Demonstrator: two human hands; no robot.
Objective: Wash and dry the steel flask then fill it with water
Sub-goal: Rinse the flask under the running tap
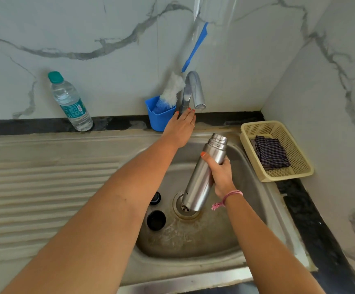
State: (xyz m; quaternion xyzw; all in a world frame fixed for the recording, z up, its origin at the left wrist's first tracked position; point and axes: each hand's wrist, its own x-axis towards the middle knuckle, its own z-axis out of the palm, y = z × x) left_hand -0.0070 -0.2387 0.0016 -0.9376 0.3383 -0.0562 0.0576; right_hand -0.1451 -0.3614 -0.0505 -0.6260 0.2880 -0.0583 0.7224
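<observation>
Steel flask (204, 172) sits in your right hand (220, 177), centre-right of the frame, over the sink bowl (193, 240). Your fingers wrap the flask's upper body, thumb on the near side. It's tilted: open threaded neck points up and away toward the tap (194, 90), base hangs just above the drain (186, 205). No cap on it.

Your left hand (181, 129) reaches up-centre to the tap's base, fingers straight and flat, tips at the lever area. It holds nothing. Can't tell whether the fingertips actually press the lever. No water stream visible from the spout.

Two black round pieces lie in the bowl left of the drain: a smaller one (155, 198) by the bowl's left wall, a larger cap (156, 220) just below it, open side up. The bowl floor looks wet and stained around the drain.

Blue cup (160, 118) stands on the ledge just left of the tap, holding a bottle brush (173, 90) with white bristles and a blue handle leaning toward the wall.

Upper left: clear plastic water bottle (70, 100), green cap, upright on the dark ledge against the marble wall.

Right of the sink: cream plastic basket (299, 166) on the dark counter, with a folded checked cloth (271, 151) inside.

Ribbed draining board (45, 198) fills the left of the frame, under your left forearm.
</observation>
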